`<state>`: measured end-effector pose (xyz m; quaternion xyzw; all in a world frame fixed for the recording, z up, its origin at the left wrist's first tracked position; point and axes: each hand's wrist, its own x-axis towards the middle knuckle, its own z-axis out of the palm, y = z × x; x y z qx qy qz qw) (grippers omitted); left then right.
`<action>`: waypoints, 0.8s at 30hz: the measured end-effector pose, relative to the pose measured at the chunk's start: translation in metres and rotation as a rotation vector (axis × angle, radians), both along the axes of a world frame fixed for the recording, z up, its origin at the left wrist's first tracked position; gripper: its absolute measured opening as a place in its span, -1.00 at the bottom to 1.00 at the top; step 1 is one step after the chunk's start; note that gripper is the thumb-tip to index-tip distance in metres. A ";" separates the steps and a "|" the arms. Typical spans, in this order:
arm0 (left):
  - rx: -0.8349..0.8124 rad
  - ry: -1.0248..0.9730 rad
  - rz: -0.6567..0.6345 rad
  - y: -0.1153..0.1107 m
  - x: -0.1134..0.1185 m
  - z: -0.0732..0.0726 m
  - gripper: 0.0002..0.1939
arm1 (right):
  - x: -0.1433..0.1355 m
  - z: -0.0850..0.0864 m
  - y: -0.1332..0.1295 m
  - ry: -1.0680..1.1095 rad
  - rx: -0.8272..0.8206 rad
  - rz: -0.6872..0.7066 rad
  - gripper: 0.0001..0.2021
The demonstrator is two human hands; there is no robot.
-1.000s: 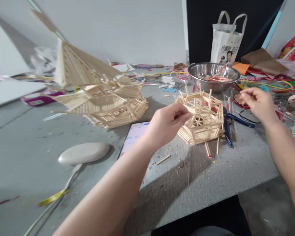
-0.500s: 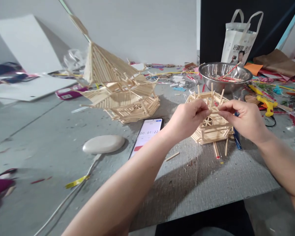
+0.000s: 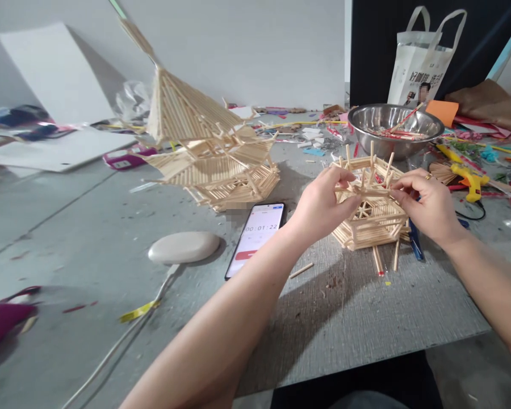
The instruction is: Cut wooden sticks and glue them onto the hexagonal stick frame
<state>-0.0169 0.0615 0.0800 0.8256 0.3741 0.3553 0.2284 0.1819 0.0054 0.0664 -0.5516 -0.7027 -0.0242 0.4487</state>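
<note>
A small wooden stick model [image 3: 366, 241], many-sided with low railings and upright posts, rests on the table. Across its upper part lies a short wooden stick [image 3: 375, 193]. My right hand [image 3: 430, 201] pinches this stick's right end between thumb and forefinger. At the other end is my left hand [image 3: 326, 199], its thumb and forefinger spread apart beside the model's left side. To the left stands a larger stick model [image 3: 221, 170] with a steep, pointed roof. Loose sticks [image 3: 378, 261] poke out from beneath the small model.
A phone [image 3: 259, 233] showing a timer lies by my left forearm, near a white oval device [image 3: 183, 247] with a cable. Behind the small model is a steel bowl [image 3: 361, 133] holding sticks. A yellow glue gun [image 3: 470, 180] and craft scraps lie to the right.
My left finger and thumb have parted from their pinch near the stick. My right hand keeps its pinch. The whole view has shifted slightly.
</note>
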 end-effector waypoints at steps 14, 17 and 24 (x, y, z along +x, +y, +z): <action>0.093 0.090 0.030 0.000 0.008 -0.001 -0.80 | -0.004 -0.003 0.001 -0.025 0.041 -0.002 -0.90; 0.095 0.099 0.031 0.000 0.008 0.000 -0.79 | -0.004 -0.002 0.000 -0.012 0.039 0.002 -0.91; 0.135 0.087 0.053 -0.001 0.009 0.000 -0.81 | -0.005 -0.005 0.000 0.084 -0.045 -0.022 -0.94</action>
